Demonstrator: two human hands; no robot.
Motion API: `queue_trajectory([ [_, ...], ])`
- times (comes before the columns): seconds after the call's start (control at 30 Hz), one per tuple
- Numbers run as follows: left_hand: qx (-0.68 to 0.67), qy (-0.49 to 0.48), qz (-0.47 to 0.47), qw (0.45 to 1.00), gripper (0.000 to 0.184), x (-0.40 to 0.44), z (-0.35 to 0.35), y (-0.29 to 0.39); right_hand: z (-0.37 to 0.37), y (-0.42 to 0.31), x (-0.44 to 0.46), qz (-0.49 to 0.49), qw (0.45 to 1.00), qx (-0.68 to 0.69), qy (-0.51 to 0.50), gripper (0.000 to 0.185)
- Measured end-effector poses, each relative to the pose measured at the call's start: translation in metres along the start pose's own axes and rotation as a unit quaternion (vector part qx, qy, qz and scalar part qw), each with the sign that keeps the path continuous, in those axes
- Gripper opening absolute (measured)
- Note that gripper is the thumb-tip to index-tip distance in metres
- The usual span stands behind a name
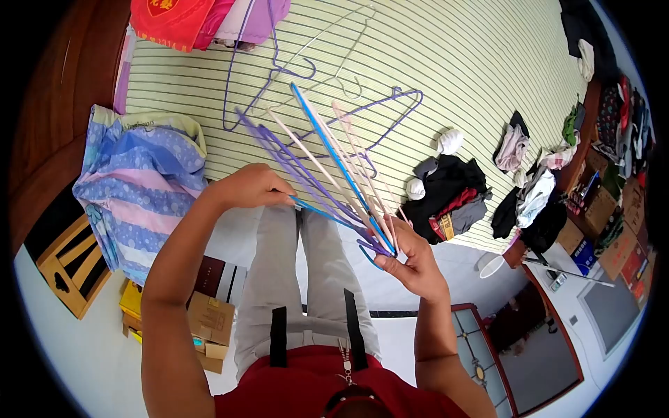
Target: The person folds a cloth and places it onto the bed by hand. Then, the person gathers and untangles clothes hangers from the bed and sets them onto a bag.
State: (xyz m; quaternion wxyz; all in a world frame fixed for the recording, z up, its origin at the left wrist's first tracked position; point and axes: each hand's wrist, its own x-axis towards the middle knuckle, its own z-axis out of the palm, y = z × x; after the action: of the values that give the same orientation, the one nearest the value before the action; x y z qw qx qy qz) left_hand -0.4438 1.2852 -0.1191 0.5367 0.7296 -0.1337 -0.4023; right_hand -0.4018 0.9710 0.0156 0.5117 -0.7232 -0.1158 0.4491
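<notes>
My right hand is closed around the gathered ends of a bundle of clothes hangers in blue, purple and pale pink. The bundle fans out up and to the left, and some of it is smeared by motion. My left hand pinches the end of a blue hanger that runs into the bundle. Past my hands, a purple hanger and a pale grey hanger lie on the striped bed sheet. Another purple hanger lies at the upper left.
A blue and pink patterned cloth drapes over the bed's left edge. Red and pink fabric is at the far left. Dark clothes with white rolled pieces lie at the right, beside more clothing piles. Cardboard boxes stand on the floor.
</notes>
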Motion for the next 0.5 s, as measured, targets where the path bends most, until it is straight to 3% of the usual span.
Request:
queue_trajectory([
  [0.1, -0.023, -0.078, -0.078, 0.994, 0.021, 0.012, -0.002, 0.005, -0.005, -0.003, -0.004, 0.010, 1.000, 0.005, -0.023, 0.028],
  [0.17, -0.022, -0.061, -0.070, 0.995, 0.021, 0.017, 0.002, 0.001, -0.005, -0.005, -0.005, -0.008, 0.999, -0.029, -0.032, 0.032],
  [0.3, -0.037, 0.005, -0.046, 0.998, 0.022, 0.029, 0.007, 0.001, 0.000, 0.021, -0.012, -0.010, 0.990, -0.114, 0.079, 0.038],
  [0.4, -0.274, 0.260, -0.036, 0.925, 0.022, 0.050, 0.022, -0.028, -0.004, 0.030, -0.019, 0.017, 0.979, -0.080, 0.185, 0.031],
  [0.43, -0.335, 0.338, -0.063, 0.877, 0.022, 0.059, 0.016, -0.029, 0.003, 0.021, -0.015, 0.042, 0.958, 0.017, 0.283, 0.022],
  [0.5, -0.262, 0.389, -0.181, 0.864, 0.020, 0.078, 0.029, -0.067, -0.002, 0.029, -0.018, 0.069, 0.939, 0.069, 0.329, 0.021],
])
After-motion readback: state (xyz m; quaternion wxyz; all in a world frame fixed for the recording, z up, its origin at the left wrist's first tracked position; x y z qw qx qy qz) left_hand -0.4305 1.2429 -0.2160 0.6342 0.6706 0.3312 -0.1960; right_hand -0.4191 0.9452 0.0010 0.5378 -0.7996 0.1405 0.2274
